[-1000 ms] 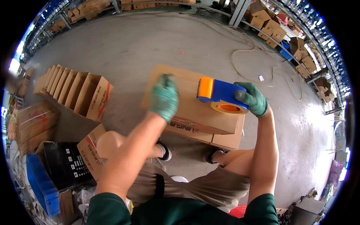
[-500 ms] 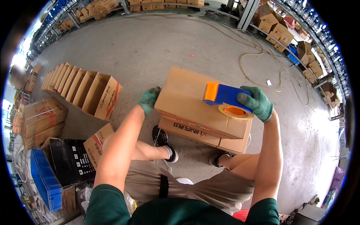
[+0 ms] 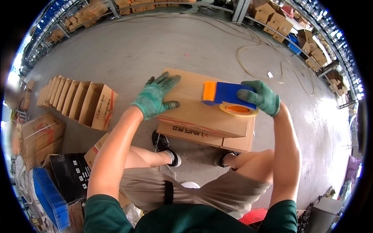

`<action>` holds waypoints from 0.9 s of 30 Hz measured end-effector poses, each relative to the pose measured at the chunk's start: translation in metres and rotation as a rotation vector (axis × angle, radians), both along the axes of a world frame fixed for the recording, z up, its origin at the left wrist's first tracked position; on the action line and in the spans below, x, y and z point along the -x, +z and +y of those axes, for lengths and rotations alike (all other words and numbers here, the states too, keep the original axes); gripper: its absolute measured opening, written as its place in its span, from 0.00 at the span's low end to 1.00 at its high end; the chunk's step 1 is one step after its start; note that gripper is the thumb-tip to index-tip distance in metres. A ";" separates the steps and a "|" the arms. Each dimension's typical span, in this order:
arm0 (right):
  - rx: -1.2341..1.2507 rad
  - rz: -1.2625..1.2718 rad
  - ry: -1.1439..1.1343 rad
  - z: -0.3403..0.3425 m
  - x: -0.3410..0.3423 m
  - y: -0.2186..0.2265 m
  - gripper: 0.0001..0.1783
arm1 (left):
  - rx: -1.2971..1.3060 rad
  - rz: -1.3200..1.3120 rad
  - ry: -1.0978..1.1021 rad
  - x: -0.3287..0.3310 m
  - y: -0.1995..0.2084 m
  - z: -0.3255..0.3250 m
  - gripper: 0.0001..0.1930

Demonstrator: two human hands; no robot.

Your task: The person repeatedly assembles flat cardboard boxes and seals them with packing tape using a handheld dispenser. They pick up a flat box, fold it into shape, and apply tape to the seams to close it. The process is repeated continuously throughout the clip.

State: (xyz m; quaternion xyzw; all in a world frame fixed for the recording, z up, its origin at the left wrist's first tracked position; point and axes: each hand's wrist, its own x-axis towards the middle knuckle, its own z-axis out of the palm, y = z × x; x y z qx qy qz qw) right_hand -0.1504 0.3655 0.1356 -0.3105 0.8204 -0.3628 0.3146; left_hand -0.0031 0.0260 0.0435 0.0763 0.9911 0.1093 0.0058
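Note:
A closed cardboard box (image 3: 186,91) rests on another cardboard box (image 3: 190,134) in front of my legs. My right hand (image 3: 261,98), in a green glove, is wrapped round a blue tape dispenser (image 3: 232,93) with an orange front piece and a roll of tape. The dispenser is over the right part of the upper box's top; I cannot tell whether it touches the cardboard. My left hand (image 3: 157,95), gloved the same way, lies over the box's left end with its fingers spread and thumb apart.
A row of open cardboard boxes (image 3: 89,103) stands to the left. Nearer are bundled flat cartons (image 3: 42,136), a black box (image 3: 68,174) and a blue bin (image 3: 48,198). Hoses (image 3: 248,64) lie on the floor at the right. Shelves with cartons (image 3: 272,23) line the back.
My left hand has moved from beside the box's left end onto its top, its fingers spreading. The right hand still holds the tape dispenser. The view has shifted slightly.

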 end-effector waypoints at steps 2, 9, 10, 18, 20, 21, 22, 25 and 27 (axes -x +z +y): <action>-0.063 0.014 0.009 0.032 0.009 0.012 0.33 | 0.012 0.023 -0.011 -0.001 0.000 -0.002 0.46; -0.429 0.059 -0.266 0.196 0.025 0.039 0.25 | 0.095 0.034 -0.091 0.003 0.003 0.003 0.45; -0.464 0.082 -0.253 0.203 0.026 0.035 0.24 | 0.129 0.026 -0.102 0.004 0.004 0.005 0.45; -0.555 0.160 -0.136 0.136 0.021 -0.027 0.27 | 0.345 -0.118 -0.071 0.012 0.033 0.034 0.35; -0.440 0.103 -0.146 0.122 0.010 -0.034 0.28 | 0.431 -0.112 -0.041 0.019 0.022 0.049 0.33; -0.456 0.088 -0.129 0.111 0.006 -0.031 0.29 | 0.479 -0.108 -0.015 0.022 0.017 0.058 0.32; -0.469 0.097 -0.096 0.104 0.005 -0.030 0.29 | 0.418 -0.002 -0.142 0.028 0.011 0.074 0.32; -0.511 0.123 -0.007 0.092 0.001 -0.026 0.26 | 0.126 0.113 -0.505 0.056 0.016 0.148 0.30; -0.566 0.198 0.040 0.086 -0.009 -0.013 0.27 | 0.072 0.122 -0.655 0.081 0.011 0.188 0.28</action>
